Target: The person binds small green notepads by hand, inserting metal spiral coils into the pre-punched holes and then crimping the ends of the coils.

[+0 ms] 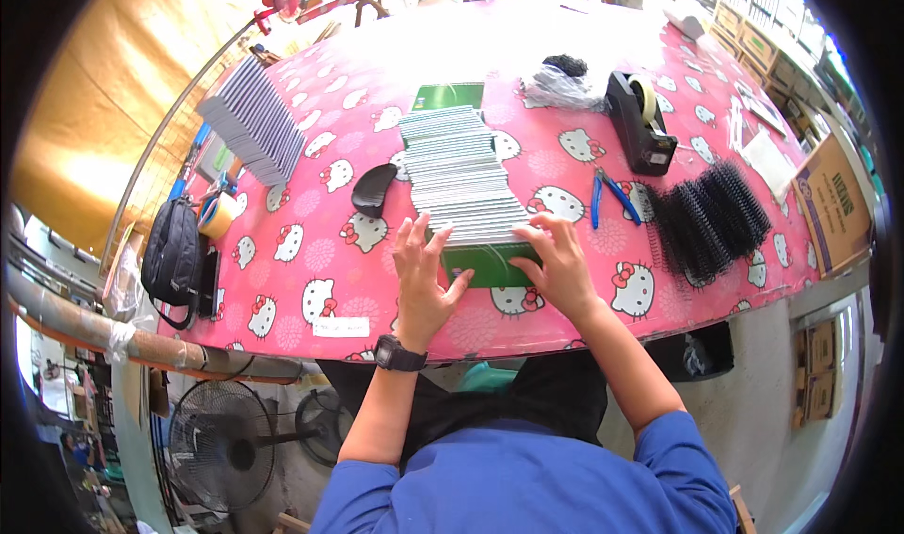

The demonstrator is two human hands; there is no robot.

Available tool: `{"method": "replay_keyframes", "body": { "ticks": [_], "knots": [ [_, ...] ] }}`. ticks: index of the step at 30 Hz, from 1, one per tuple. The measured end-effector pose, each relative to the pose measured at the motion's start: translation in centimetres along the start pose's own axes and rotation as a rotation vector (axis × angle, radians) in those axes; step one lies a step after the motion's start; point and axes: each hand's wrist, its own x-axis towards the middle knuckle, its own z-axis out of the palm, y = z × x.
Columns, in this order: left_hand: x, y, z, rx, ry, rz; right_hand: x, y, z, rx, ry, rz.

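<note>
**Booklet Row at Both Hands**

A leaning row of thin, rectangular, green-covered booklets (463,178) lies mid-worktop (287,284). Left hand (423,275): fingers spread, at near-left corner. Right hand (562,268): curved over near-right corner; grip indeterminable.

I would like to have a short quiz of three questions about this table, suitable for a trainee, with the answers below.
1. Which thing reaches between the left hand and the right hand?
A) a black bag
B) a fanned stack
C) a floor fan

2. True or false: the black tape dispenser stands to the right of the stack.

3. Fill in: the pliers on the table have ____ handles.

Key: 1. B; 2. true; 3. blue.
</note>
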Motion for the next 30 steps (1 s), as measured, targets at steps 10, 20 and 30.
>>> {"method": "replay_keyframes", "body": {
  "ticks": [10,20,30],
  "knots": [
    [-1.8,0.2,0.1,-0.260,0.009,-0.023,-0.8,-2.5,-1.3,0.328,-0.053,-0.047],
    [-4.7,0.3,-0.6,-0.791,0.041,-0.344,-2.2,-7.6,1.3,0.449,0.196,0.323],
    [-7.3,-1.1,-1.5,-0.935,0.063,-0.302,2.4,-12.4,-11.1,0.943,-0.194,-0.105]
  ]
}}
